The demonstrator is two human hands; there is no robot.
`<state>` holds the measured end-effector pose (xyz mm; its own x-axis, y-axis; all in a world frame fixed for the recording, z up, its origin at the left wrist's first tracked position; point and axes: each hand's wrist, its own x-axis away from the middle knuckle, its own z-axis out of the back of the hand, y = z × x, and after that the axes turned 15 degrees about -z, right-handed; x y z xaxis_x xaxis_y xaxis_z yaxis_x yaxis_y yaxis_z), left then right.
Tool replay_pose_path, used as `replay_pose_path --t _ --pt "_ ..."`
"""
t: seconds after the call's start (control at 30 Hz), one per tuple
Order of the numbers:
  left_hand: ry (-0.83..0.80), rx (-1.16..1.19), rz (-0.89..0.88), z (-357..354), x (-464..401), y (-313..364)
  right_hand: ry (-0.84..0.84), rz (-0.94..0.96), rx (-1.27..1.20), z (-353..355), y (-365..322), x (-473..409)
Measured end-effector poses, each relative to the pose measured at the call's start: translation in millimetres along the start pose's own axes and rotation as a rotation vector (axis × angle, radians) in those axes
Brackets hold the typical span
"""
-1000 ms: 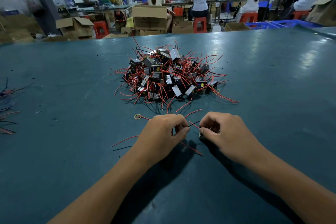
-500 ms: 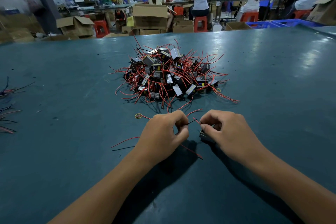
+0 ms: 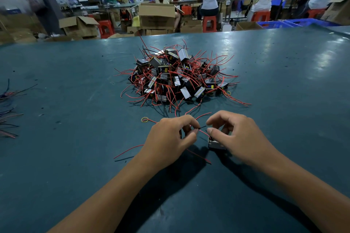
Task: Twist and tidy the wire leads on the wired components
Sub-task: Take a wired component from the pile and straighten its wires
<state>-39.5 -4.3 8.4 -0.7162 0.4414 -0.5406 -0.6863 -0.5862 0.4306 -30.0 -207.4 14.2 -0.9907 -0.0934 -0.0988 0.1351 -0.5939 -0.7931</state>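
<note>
A heap of small black and grey wired components (image 3: 176, 77) with red and black leads lies on the teal table (image 3: 75, 157) just beyond my hands. My left hand (image 3: 168, 142) pinches a red and a black lead (image 3: 202, 130) between thumb and forefinger. One component (image 3: 216, 143) rests on the table under my right hand (image 3: 238, 138), which grips it with curled fingers. The leads run from that component across to my left fingertips. More loose leads (image 3: 128, 151) trail out left from under my left hand.
A yellow rubber band (image 3: 144, 119) lies left of my left hand. Bundles of loose wires (image 3: 9, 111) sit at the table's left edge. Beyond the far edge are cardboard boxes (image 3: 157, 15), red stools and seated workers.
My hands have drawn slightly apart, and the leads between them now show stretched out. The component under my right hand has come more into view.
</note>
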Motion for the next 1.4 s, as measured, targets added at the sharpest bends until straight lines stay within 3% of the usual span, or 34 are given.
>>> replay_pose_path --t 0.27,0.57,0.93,1.0,1.13,1.23,1.33,1.4 --pt "-0.048 0.125 -0.014 5.7 0.2 -2.5 -0.055 0.053 -0.026 3.1 -5.3 1.6" --pt "-0.140 0.418 -0.008 21.3 -1.9 -3.7 -0.421 -0.249 -0.525 9.9 -14.5 5.0" --pt "-0.158 0.588 0.078 26.9 -1.5 -0.6 -0.470 -0.337 -0.627 7.8 -14.1 2.4" --pt "-0.130 0.610 0.095 32.6 -2.3 -2.8 -0.449 -0.382 -0.660 8.2 -13.8 1.4" --pt "0.086 0.602 0.150 47.6 -4.5 -14.4 -0.361 -0.431 -0.624 10.3 -12.0 -1.3" --pt "0.126 0.560 0.177 51.9 -4.0 -20.0 -0.364 -0.431 -0.620 10.3 -11.9 -1.5" --pt "0.005 0.429 0.167 51.9 -2.6 -21.8 -0.360 -0.431 -0.612 9.5 -11.1 -2.0" --pt "-0.221 0.323 0.163 50.9 -0.4 -21.8 -0.355 -0.433 -0.602 9.3 -10.3 -2.6"
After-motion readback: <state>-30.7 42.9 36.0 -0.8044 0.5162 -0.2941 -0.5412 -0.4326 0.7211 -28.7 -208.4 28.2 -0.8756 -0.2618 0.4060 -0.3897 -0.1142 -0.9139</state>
